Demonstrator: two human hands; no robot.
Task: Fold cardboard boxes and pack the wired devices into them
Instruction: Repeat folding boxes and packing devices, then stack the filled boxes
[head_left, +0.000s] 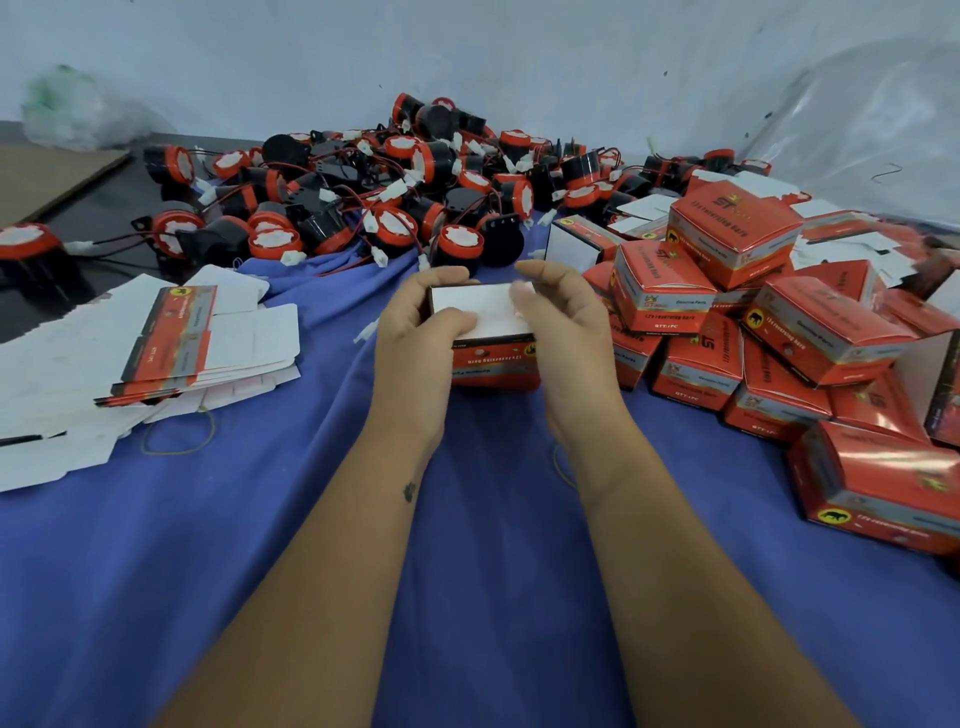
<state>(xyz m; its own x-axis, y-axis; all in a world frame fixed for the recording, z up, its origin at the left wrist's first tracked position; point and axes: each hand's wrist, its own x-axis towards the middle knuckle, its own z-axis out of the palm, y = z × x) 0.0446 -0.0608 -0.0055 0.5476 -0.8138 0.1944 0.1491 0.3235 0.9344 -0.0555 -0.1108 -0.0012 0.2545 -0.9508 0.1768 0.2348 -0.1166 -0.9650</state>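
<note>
Box (493, 358) | left hand (415, 332) grips | contents hidden by white flaps

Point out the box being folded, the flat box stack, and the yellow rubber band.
box (493, 364): head view, red printed side.
flat box stack (166, 338): head view, top blank.
yellow rubber band (208, 436): head view, right curve.

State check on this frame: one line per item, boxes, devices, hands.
Box in hands: assembled, white flaps folded over the top, held above the blue cloth.
Left hand: grips the box, thumb on the flap.
Right hand: fingers curled at the box's right edge.
Flat boxes: unfolded, stacked.
Finished boxes: closed, piled.
Wired devices: loose, heaped, unpacked.
</note>
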